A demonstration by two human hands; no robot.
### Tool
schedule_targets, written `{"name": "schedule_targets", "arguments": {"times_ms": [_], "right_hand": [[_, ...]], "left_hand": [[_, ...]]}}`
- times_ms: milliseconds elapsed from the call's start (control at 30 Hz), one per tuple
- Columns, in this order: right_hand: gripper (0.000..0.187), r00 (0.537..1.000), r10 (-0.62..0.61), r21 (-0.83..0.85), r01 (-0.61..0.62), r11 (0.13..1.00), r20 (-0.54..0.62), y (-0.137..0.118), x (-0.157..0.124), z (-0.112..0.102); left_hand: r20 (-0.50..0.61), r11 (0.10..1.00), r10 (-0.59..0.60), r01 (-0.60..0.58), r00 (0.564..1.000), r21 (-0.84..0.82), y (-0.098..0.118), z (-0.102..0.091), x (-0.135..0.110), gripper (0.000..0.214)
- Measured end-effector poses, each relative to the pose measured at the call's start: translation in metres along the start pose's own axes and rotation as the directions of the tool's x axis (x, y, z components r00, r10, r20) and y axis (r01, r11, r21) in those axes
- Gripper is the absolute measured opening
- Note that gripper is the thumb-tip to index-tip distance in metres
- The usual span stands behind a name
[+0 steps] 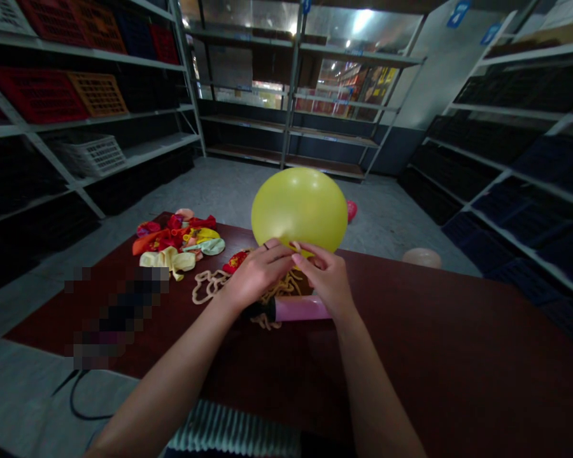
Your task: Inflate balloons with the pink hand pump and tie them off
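A large inflated yellow balloon (300,207) stands just beyond my hands, its lower side hidden behind them. My left hand (263,270) and my right hand (323,270) meet at the balloon's near end, fingers closed and pinching there. The neck itself is mostly covered by the fingers. Under my wrists lies a pink tube with a black end, which looks like a balloon pump (300,308). Tan cord (211,284) is heaped beneath and to the left of it. A red patterned piece (237,261) rests beside my left hand.
Several uninflated balloons (181,238) are piled at the table's left. A blurred-out dark object (124,312) lies nearer, by a black cable (83,413). Shelves with crates (95,152) flank the dark red table (439,356). A pale balloon-like round thing (422,257) is beyond its far edge.
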State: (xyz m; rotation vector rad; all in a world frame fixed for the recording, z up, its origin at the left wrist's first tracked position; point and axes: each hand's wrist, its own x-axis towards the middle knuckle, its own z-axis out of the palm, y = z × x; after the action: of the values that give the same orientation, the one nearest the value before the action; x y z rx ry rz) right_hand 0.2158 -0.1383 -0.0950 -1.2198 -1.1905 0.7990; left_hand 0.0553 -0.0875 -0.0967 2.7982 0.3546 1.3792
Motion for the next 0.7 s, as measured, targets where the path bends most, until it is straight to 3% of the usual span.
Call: {"name": "schedule_targets", "arguments": {"times_ms": [100, 167, 300, 400, 567, 700], "right_hand": [[0.027, 0.997, -0.039, 0.006, 0.04, 0.999, -0.067, 0.0027, 0.0, 0.0018], [0.025, 0.995, -0.034, 0.127, 0.046, 0.991, -0.095, 0.0047, -0.0004, 0.0027], [0.021, 1.0, 0.017, 0.459, -0.01, 0.888, -0.011, 0.0062, -0.0016, 0.0047], [0.02, 0.997, 0.046, 0.586, -0.07, 0.807, 0.055, 0.0047, -0.0029, 0.0053], [0.021, 0.996, 0.018, 0.628, -0.067, 0.775, 0.085, 0.0029, -0.0049, 0.0051], [0.022, 0.992, -0.044, 0.585, -0.036, 0.81, 0.122, 0.0018, -0.0074, 0.0075]], "left_hand": [[0.047, 0.999, 0.052, -0.053, 0.998, 0.014, 0.0027, 0.0016, 0.0001, 0.018], [0.014, 0.999, 0.03, -0.03, 0.999, -0.032, 0.0019, 0.0025, -0.0005, 0.02], [-0.093, 0.986, -0.079, 0.064, 0.993, -0.154, -0.0027, 0.0038, -0.0016, 0.021], [-0.139, 0.954, -0.183, 0.142, 0.973, -0.263, -0.0035, 0.0041, 0.0, 0.017], [-0.181, 0.877, -0.336, 0.238, 0.924, -0.418, -0.003, 0.0037, 0.0054, 0.007], [-0.245, 0.805, -0.473, 0.302, 0.846, -0.51, -0.0058, 0.0054, 0.0076, 0.007]]}}
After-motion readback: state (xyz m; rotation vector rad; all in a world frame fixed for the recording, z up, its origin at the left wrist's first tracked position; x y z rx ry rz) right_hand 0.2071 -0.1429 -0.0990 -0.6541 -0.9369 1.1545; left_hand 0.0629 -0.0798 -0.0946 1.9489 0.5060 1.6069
